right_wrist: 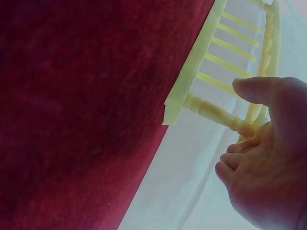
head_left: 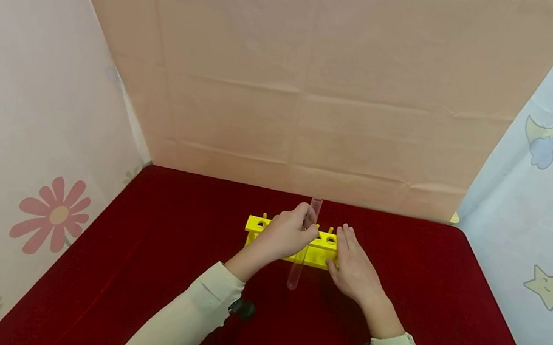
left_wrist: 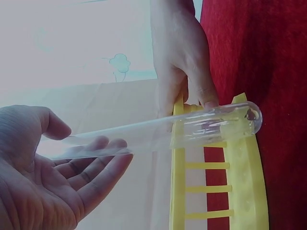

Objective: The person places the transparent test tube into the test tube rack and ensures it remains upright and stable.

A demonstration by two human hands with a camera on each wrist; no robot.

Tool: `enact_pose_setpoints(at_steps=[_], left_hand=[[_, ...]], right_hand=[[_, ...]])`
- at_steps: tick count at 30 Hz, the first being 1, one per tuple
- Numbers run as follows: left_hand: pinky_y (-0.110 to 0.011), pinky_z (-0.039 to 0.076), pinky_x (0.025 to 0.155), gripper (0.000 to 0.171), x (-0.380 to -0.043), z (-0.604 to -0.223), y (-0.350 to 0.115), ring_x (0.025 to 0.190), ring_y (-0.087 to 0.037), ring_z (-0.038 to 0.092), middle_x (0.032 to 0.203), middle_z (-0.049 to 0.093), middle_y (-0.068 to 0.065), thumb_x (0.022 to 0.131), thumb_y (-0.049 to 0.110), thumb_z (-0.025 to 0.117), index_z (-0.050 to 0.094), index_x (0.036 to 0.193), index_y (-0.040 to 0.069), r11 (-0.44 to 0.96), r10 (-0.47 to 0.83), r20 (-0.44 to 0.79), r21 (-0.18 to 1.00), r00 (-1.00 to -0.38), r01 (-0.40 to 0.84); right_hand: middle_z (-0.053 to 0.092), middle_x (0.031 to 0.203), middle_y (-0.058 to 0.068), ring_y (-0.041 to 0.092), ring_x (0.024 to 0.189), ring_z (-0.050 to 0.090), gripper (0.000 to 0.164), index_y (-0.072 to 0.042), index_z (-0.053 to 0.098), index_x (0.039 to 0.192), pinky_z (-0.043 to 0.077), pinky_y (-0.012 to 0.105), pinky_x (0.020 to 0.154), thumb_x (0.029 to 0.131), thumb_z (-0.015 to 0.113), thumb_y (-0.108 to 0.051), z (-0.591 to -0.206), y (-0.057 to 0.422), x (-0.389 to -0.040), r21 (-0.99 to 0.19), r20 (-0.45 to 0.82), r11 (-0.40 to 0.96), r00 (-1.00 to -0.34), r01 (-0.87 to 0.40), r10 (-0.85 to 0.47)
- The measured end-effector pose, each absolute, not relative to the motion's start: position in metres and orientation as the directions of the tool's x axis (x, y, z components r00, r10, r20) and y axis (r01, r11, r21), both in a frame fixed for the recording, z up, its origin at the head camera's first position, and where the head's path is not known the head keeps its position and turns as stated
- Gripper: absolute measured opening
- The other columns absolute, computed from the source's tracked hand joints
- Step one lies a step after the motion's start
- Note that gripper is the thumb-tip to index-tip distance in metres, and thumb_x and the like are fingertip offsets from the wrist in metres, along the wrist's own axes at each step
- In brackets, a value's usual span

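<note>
My left hand holds a clear test tube near its upper end, thumb on one side and fingers on the other. The tube is tilted, its rounded bottom towards me, in front of a yellow test tube rack. In the left wrist view the tube crosses in front of the rack, outside its holes. At the rack's right end my right hand grips the top bar. Its thumb lies on the near side in the right wrist view, with the fingers partly hidden behind.
The rack stands on a dark red cloth-covered table. A beige backdrop rises behind the table. Printed white sheets hang at the left and right.
</note>
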State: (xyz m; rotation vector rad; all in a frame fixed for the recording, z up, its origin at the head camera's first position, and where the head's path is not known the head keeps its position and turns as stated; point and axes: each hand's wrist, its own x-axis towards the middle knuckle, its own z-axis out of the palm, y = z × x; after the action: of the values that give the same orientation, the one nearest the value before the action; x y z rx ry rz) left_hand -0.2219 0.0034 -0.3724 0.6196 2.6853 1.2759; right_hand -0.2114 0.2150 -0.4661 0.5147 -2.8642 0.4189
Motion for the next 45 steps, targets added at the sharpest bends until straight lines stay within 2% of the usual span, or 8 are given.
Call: enact_pose_setpoints(at_steps=[16, 23, 29, 34, 36, 42, 45], left_hand=[[-0.025, 0.045, 0.057, 0.024, -0.227, -0.370, 0.013, 0.063, -0.014, 0.052, 0.093, 0.064, -0.001, 0.099, 0.024, 0.059, 0.055, 0.118, 0.010, 0.558, 0.407, 0.092, 0.763, -0.909, 0.326], [-0.023, 0.042, 0.053, 0.025, -0.229, -0.368, 0.016, 0.059, -0.013, 0.049, 0.089, 0.063, -0.003, 0.099, 0.024, 0.058, 0.053, 0.119, 0.010, 0.542, 0.416, 0.095, 0.773, -0.904, 0.331], [-0.025, 0.049, 0.062, 0.023, -0.231, -0.363, 0.019, 0.071, -0.015, 0.057, 0.098, 0.065, -0.002, 0.099, 0.023, 0.059, 0.054, 0.119, 0.011, 0.532, 0.409, 0.118, 0.775, -0.905, 0.341], [-0.026, 0.050, 0.069, 0.022, -0.233, -0.361, 0.021, 0.076, -0.016, 0.058, 0.098, 0.065, -0.001, 0.099, 0.024, 0.059, 0.054, 0.117, 0.013, 0.533, 0.398, 0.144, 0.767, -0.906, 0.357], [-0.025, 0.049, 0.068, 0.021, -0.234, -0.361, 0.022, 0.074, -0.016, 0.057, 0.095, 0.064, 0.000, 0.099, 0.025, 0.059, 0.054, 0.116, 0.013, 0.530, 0.397, 0.161, 0.763, -0.904, 0.369], [-0.023, 0.041, 0.052, 0.018, -0.236, -0.358, 0.023, 0.057, -0.013, 0.047, 0.082, 0.060, -0.003, 0.100, 0.022, 0.057, 0.052, 0.113, 0.010, 0.487, 0.396, 0.206, 0.779, -0.895, 0.394], [-0.023, 0.043, 0.054, 0.017, -0.237, -0.357, 0.024, 0.060, -0.013, 0.050, 0.084, 0.060, -0.001, 0.100, 0.021, 0.056, 0.052, 0.113, 0.011, 0.470, 0.382, 0.229, 0.786, -0.895, 0.401]], right_hand=[[0.030, 0.155, 0.036, 0.049, 0.146, 0.029, 0.075, 0.017, 0.029, 0.148, 0.031, 0.058, 0.115, 0.092, 0.071, -0.012, -0.465, 0.215, -0.211, -0.246, 0.262, 0.889, -0.910, -0.386, -0.323], [0.030, 0.155, 0.037, 0.049, 0.146, 0.028, 0.072, 0.017, 0.029, 0.149, 0.030, 0.057, 0.116, 0.095, 0.068, -0.013, -0.465, 0.215, -0.212, -0.253, 0.261, 0.884, -0.908, -0.393, -0.329], [0.030, 0.155, 0.036, 0.048, 0.146, 0.029, 0.069, 0.017, 0.030, 0.148, 0.030, 0.057, 0.116, 0.098, 0.065, -0.015, -0.466, 0.215, -0.212, -0.254, 0.266, 0.883, -0.907, -0.393, -0.327], [0.031, 0.155, 0.036, 0.048, 0.146, 0.029, 0.068, 0.017, 0.030, 0.148, 0.031, 0.057, 0.115, 0.098, 0.064, -0.014, -0.466, 0.214, -0.213, -0.255, 0.271, 0.886, -0.908, -0.389, -0.320], [0.031, 0.156, 0.036, 0.048, 0.146, 0.029, 0.068, 0.016, 0.030, 0.149, 0.031, 0.057, 0.115, 0.098, 0.063, -0.013, -0.466, 0.214, -0.213, -0.263, 0.266, 0.886, -0.911, -0.383, -0.315], [0.029, 0.157, 0.034, 0.047, 0.148, 0.027, 0.066, 0.016, 0.028, 0.150, 0.029, 0.056, 0.117, 0.099, 0.059, -0.012, -0.465, 0.215, -0.213, -0.285, 0.246, 0.884, -0.920, -0.371, -0.306], [0.026, 0.159, 0.033, 0.046, 0.149, 0.025, 0.064, 0.015, 0.027, 0.151, 0.027, 0.056, 0.118, 0.100, 0.055, -0.013, -0.464, 0.215, -0.213, -0.300, 0.221, 0.885, -0.929, -0.355, -0.298]])
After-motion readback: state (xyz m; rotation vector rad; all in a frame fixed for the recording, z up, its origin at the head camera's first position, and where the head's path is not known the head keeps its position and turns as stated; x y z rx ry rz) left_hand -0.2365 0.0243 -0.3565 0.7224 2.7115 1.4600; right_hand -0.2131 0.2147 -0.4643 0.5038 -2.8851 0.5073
